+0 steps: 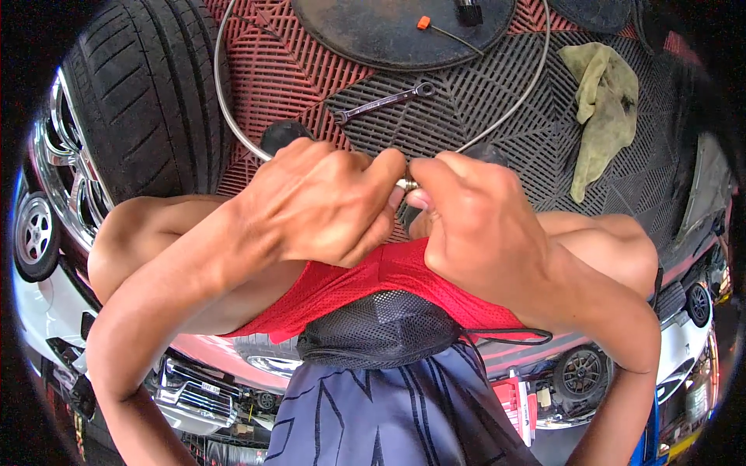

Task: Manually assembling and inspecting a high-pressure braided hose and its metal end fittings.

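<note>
My left hand [326,198] and my right hand [489,221] meet in front of my lap, fingers pinched together. Between their fingertips shows a small silver metal fitting [409,185]. A thin grey hose [223,85] runs up from behind my left hand, leaves the top of the picture, and comes back down on the right to behind my right hand. The hose ends are hidden by my fingers, so how they join the fitting cannot be made out. Just beyond my hands, a combination wrench [385,103] lies on the floor.
A large tire [148,93] with a chrome wheel stands at left. On the slatted red and black floor mat [458,109] lie a stained yellowish cloth [602,109] and a round dark pad [373,35], which bears an orange-tipped cable [424,23]. Cars stand behind me.
</note>
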`<state>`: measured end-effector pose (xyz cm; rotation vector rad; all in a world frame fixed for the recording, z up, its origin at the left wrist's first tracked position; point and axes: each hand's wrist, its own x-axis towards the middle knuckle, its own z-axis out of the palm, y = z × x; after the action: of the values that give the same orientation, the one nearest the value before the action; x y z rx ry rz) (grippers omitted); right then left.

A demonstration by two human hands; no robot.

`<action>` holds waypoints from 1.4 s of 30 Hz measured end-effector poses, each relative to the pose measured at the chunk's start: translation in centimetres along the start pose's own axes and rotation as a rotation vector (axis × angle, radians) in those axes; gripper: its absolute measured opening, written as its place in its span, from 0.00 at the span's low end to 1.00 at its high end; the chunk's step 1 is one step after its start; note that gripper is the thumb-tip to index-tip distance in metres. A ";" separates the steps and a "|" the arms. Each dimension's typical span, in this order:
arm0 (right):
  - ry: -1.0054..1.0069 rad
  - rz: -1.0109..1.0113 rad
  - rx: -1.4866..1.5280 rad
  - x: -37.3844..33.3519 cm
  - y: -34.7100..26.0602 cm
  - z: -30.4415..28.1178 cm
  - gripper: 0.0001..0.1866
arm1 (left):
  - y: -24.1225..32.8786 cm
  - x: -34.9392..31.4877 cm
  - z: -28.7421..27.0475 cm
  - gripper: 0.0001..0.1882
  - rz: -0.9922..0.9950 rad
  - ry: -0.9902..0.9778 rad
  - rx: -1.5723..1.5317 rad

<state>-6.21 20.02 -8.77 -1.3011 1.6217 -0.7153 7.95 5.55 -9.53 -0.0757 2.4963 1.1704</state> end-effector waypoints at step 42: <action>0.011 0.031 0.056 0.3 0.2 0.0 0.07 | 0.0 0.1 -1.1 0.11 -0.076 -0.037 -0.033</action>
<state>-6.28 19.82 -9.02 -1.2313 1.6160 -0.7449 7.49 4.76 -8.90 -0.1544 2.4209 1.1712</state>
